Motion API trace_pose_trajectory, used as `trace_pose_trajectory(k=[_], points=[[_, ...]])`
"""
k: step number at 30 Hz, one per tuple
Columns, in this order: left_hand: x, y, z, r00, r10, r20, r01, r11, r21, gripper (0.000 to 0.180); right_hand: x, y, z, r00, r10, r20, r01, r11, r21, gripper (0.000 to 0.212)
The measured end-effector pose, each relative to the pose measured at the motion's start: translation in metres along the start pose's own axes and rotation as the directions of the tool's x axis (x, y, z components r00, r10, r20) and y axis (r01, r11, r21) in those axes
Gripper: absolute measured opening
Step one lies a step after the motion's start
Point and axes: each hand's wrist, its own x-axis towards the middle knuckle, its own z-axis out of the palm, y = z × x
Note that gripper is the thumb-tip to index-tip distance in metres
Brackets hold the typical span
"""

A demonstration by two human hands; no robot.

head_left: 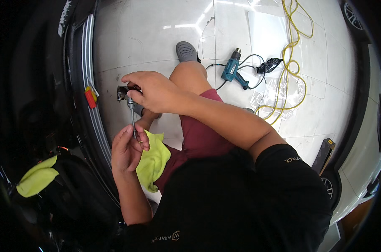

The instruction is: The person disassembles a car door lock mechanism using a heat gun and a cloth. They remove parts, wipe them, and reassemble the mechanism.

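My right hand (155, 90) is closed around a small dark part (122, 93) with a squared, bracket-like end; its fingers hide much of it. A thin metal rod (132, 116) with a thicker upper end runs down from that part. Below, my left hand (126, 147) pinches the rod's lower end between thumb and fingers, palm partly turned up. Both hands are in front of my bent legs, beside the dark car's door sill (88, 46). Over my thigh drapes a lime-green cloth (152, 161), just right of my left hand.
Red and yellow hand tools (90, 98) rest on the sill. Another green cloth (37, 176) lies at lower left. On the tiled floor are a teal heat gun (231, 69), a yellow cord (288, 54), a black packet (269, 65) and clear plastic (278, 94). A light car (356, 168) stands right.
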Motion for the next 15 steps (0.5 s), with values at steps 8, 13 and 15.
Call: trace_pose_trajectory(k=[8, 13, 15], points=[[0.033, 0.022, -0.016, 1.0, -0.009, -0.005, 0.009, 0.992, -0.127, 0.023, -0.003, 0.174, -0.133, 0.749, 0.468, -0.469, -0.444, 0.88, 0.169, 0.04], [0.069, 0.052, -0.021, 0.973, -0.131, -0.191, 0.099, 0.98, -0.17, 0.024, -0.252, 0.438, -0.212, 0.611, 0.59, -0.527, -0.791, 0.432, -0.434, 0.056], [0.085, 0.057, -0.038, 0.964, -0.152, -0.219, 0.11, 0.976, -0.19, 0.024, -0.307, 0.467, -0.217, 0.41, 0.769, -0.491, -0.862, 0.15, -0.484, 0.067]])
